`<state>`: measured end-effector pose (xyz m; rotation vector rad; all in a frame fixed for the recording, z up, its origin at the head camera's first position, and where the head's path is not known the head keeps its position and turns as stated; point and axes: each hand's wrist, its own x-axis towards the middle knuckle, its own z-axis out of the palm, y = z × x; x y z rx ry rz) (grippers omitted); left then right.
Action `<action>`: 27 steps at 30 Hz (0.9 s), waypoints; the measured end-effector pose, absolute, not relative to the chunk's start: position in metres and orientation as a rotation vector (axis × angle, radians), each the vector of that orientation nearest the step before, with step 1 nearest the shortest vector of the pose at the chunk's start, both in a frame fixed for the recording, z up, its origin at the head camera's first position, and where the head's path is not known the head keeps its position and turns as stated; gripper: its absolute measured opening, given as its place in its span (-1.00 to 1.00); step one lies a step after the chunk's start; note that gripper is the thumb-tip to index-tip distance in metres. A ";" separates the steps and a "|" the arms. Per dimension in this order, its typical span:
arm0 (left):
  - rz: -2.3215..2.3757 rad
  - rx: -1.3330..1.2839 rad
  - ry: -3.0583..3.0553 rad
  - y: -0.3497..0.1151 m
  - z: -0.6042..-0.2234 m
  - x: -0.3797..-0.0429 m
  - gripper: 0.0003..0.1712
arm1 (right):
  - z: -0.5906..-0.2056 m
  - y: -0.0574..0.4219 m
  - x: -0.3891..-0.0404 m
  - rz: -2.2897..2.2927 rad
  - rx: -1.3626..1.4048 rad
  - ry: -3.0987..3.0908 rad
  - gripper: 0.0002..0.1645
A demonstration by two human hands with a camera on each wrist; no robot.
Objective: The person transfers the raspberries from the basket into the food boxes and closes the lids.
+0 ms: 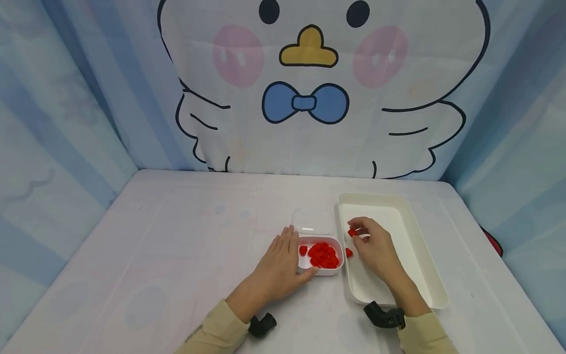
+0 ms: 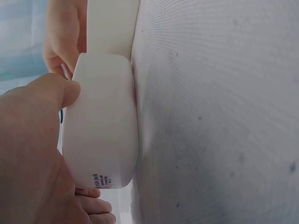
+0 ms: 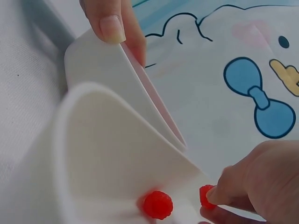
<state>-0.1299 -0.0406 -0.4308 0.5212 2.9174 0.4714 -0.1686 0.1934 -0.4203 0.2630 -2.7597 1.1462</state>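
Observation:
A small white box (image 1: 328, 272) with red raspberries (image 1: 323, 254) in it stands beside the tray. My left hand (image 1: 277, 268) lies against it, fingers straight along its left side and thumb at the front rim. In the left wrist view the thumb touches the top edge of the box (image 2: 100, 121). Over the left part of the white tray (image 1: 420, 265), my right hand (image 1: 378, 248) pinches one raspberry (image 3: 205, 196) between thumb and fingers. Another raspberry (image 3: 158, 205) lies in the tray below that hand, near the tray's left wall.
A clear lid (image 1: 313, 221) stands behind the box, at its back edge. The tray's left wall is close against the box's right side. At the back of the table hangs a printed curtain (image 1: 305, 142); blue curtains close off both sides.

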 end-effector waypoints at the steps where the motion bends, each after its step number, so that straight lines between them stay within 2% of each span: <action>1: 0.475 0.521 2.919 -0.041 -0.431 -0.130 0.13 | -0.420 0.193 -0.169 1.150 0.260 -2.760 -0.61; 27: 0.495 0.513 2.910 -0.042 -0.429 -0.130 0.14 | -0.411 0.183 -0.163 1.201 0.320 -2.690 -0.60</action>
